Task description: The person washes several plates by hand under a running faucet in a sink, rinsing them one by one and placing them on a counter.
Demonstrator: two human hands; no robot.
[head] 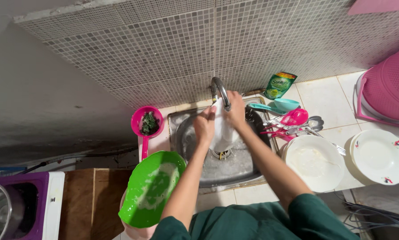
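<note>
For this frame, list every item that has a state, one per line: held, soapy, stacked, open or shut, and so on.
White cup: held under the tap by both hands, over the sink.
Left hand: gripping the cup.
Right hand: gripping the cup.
Sink: foamy.
Green bowl: soapy, tilted at the counter edge.
Pink dipper: holds green scraps.
Soapy white plate: lying flat.
Soap pouch: leaning on the wall.
</note>
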